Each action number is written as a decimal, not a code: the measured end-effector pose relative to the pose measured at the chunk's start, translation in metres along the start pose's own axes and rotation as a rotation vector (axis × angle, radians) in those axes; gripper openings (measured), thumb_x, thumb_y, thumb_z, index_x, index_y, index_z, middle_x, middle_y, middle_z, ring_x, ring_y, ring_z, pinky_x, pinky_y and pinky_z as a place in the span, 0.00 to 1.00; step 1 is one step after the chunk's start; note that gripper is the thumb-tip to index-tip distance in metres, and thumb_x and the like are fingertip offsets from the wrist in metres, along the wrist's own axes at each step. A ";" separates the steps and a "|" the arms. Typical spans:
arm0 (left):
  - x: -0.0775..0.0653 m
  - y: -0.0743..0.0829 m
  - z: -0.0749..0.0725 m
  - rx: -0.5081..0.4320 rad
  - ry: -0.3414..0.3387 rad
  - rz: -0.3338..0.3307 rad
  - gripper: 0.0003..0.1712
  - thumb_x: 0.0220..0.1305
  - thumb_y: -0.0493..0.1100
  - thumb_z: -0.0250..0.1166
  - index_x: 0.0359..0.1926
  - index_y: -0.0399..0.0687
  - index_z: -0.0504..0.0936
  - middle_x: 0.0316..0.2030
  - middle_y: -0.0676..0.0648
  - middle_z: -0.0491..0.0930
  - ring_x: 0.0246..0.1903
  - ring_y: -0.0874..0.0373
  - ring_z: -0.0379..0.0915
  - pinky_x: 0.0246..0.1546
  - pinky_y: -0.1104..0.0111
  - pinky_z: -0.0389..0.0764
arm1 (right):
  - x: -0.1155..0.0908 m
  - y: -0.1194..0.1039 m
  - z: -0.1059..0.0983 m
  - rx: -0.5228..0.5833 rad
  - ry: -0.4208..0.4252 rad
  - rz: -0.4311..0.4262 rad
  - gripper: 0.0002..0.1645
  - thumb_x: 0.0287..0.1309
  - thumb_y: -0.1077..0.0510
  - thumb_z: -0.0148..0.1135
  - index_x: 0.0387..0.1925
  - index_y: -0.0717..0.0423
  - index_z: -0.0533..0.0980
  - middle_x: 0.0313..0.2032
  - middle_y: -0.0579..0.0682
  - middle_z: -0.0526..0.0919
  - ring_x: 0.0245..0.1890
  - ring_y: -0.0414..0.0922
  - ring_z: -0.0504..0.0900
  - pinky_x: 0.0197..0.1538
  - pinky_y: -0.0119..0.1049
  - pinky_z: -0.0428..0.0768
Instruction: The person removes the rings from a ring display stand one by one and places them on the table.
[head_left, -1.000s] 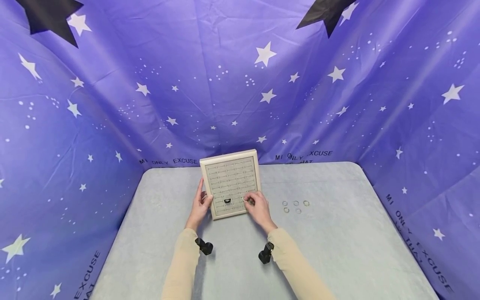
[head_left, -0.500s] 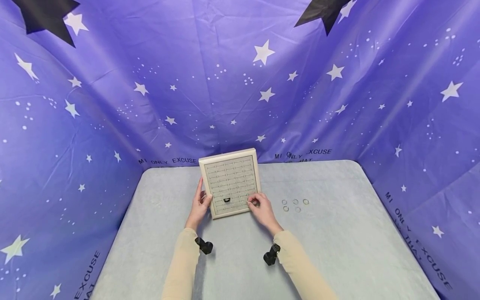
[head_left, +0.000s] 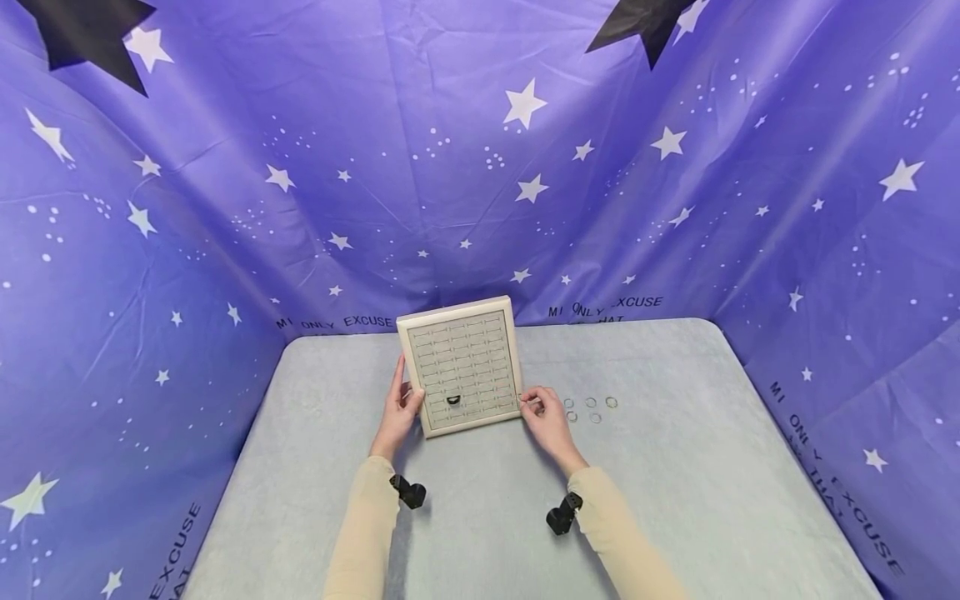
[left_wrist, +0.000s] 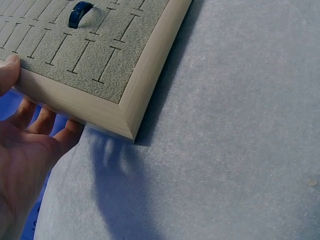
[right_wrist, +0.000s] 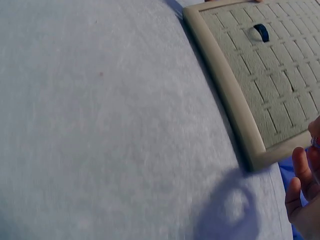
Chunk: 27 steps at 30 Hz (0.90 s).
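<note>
A ring display board (head_left: 463,360), cream-framed with rows of slits in its grey-green padding, is tilted up above the table. My left hand (head_left: 397,417) grips its left edge, thumb on the front of the frame and fingers behind, as the left wrist view also shows. One dark ring (left_wrist: 80,14) sits in a slit near the lower left. Just off the board's lower right edge, my right hand (head_left: 547,419) pinches a small ring (right_wrist: 315,142) between thumb and forefinger; most of it is hidden by the fingers.
Several thin rings (head_left: 591,402) lie in two short rows on the grey cloth-covered table (head_left: 675,483), right of my right hand. A purple star-printed curtain (head_left: 465,167) surrounds the table at the back and sides.
My right hand has moved right, from the lower right slits of the board to beyond its frame, carrying the small ring out. The left hand and board have hardly moved.
</note>
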<state>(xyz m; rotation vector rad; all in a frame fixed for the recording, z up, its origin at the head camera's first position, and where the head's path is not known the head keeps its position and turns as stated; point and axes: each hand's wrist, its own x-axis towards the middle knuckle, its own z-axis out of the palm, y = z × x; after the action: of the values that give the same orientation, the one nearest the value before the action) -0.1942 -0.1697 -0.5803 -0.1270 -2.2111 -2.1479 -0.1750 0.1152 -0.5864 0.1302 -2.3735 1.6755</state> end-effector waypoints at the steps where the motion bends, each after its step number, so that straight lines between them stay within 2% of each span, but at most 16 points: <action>1: 0.000 0.000 0.000 -0.001 -0.001 -0.002 0.45 0.70 0.32 0.55 0.76 0.71 0.44 0.56 0.33 0.71 0.46 0.52 0.74 0.41 0.67 0.79 | 0.000 0.002 -0.002 -0.005 0.005 0.000 0.04 0.53 0.71 0.62 0.31 0.62 0.76 0.36 0.55 0.74 0.29 0.42 0.72 0.34 0.29 0.72; 6: -0.002 0.004 0.001 -0.010 -0.008 -0.018 0.45 0.70 0.32 0.54 0.77 0.68 0.43 0.56 0.33 0.71 0.47 0.53 0.74 0.43 0.67 0.78 | -0.002 0.011 -0.015 -0.037 0.040 -0.004 0.04 0.52 0.70 0.63 0.31 0.63 0.77 0.36 0.55 0.73 0.28 0.40 0.71 0.32 0.28 0.71; 10: -0.005 0.014 0.001 -0.042 -0.023 -0.028 0.45 0.70 0.30 0.54 0.77 0.63 0.43 0.56 0.31 0.70 0.46 0.52 0.74 0.43 0.65 0.78 | -0.005 0.018 -0.027 -0.054 0.066 0.005 0.03 0.53 0.70 0.64 0.32 0.65 0.78 0.35 0.55 0.73 0.26 0.40 0.70 0.31 0.27 0.69; 15: -0.009 0.028 0.002 -0.029 -0.043 -0.036 0.45 0.70 0.30 0.54 0.77 0.59 0.41 0.57 0.31 0.70 0.47 0.52 0.74 0.46 0.62 0.78 | -0.008 0.027 -0.043 -0.085 0.066 0.033 0.02 0.55 0.68 0.64 0.32 0.64 0.78 0.33 0.53 0.72 0.26 0.39 0.69 0.31 0.28 0.67; 21: -0.009 0.029 0.001 -0.015 -0.045 -0.042 0.45 0.70 0.31 0.53 0.77 0.58 0.40 0.57 0.32 0.70 0.47 0.51 0.73 0.46 0.63 0.77 | -0.012 0.038 -0.059 -0.114 0.067 0.040 0.02 0.55 0.68 0.64 0.32 0.65 0.78 0.32 0.54 0.72 0.26 0.39 0.68 0.30 0.27 0.66; 27: -0.010 0.029 0.002 -0.015 -0.044 -0.043 0.45 0.70 0.31 0.53 0.77 0.60 0.40 0.57 0.32 0.70 0.47 0.50 0.73 0.44 0.64 0.77 | -0.013 0.049 -0.074 -0.163 0.081 0.002 0.03 0.52 0.70 0.64 0.31 0.65 0.78 0.29 0.53 0.72 0.26 0.38 0.68 0.30 0.28 0.66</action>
<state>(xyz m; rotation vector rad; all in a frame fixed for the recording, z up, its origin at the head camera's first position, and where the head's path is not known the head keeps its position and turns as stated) -0.1817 -0.1674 -0.5519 -0.1303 -2.2420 -2.2050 -0.1618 0.2007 -0.6108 0.0309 -2.4370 1.4516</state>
